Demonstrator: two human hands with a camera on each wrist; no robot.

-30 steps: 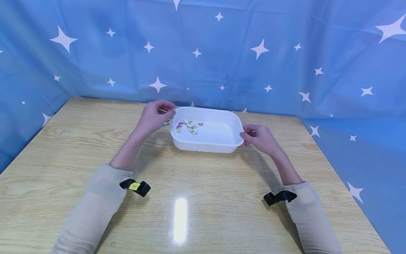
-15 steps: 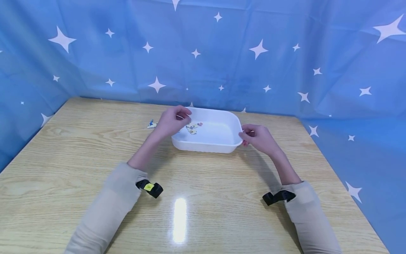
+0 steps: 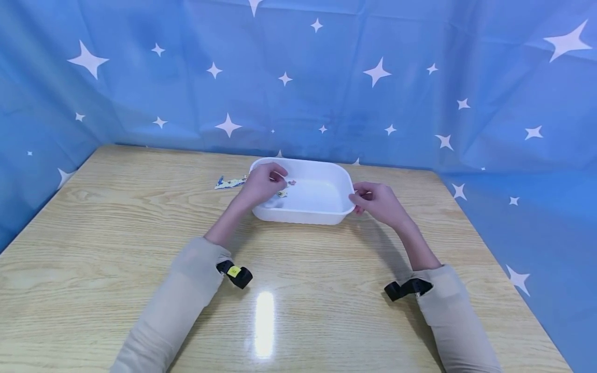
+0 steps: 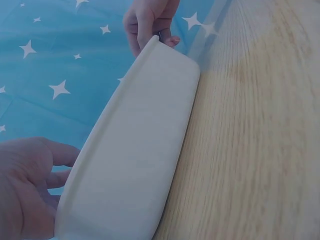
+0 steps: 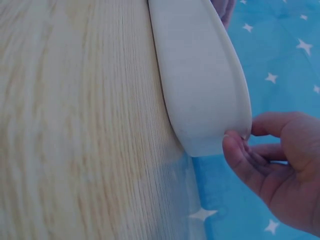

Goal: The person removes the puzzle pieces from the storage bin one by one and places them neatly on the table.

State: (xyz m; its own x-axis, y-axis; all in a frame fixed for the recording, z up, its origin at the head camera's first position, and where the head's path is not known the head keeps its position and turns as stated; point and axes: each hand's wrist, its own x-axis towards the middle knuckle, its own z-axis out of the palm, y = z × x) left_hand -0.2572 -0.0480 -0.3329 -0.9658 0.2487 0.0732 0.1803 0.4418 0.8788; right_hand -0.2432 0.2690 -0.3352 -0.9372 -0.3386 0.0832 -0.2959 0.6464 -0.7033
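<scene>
A white rectangular tray point(image 3: 298, 216) stands on the table with small colourful flat scraps in it. One yellowish scrap point(image 3: 282, 194) and one pinkish scrap point(image 3: 292, 182) show past the fingers. My left hand point(image 3: 261, 186) reaches over the tray's left side, fingers bent down inside; its fingertips are hidden behind the wall point(image 4: 125, 130) in the left wrist view. Whether they hold a scrap cannot be seen. My right hand point(image 5: 287, 170) pinches the right end of the tray's rim between thumb and fingers. A blue-and-white patterned strip point(image 3: 228, 183) lies on the table left of the tray.
The wooden table point(image 3: 326, 290) extends around the tray on all sides. A blue curtain with white stars point(image 3: 298, 103) hangs directly behind the table's back edge. Black cameras sit on both wrists, the left one point(image 3: 240, 274) just above the tabletop.
My left hand has moved right, from the tray's left rim to over its inside, uncovering the patterned strip on the table. The right hand keeps its hold on the rim.
</scene>
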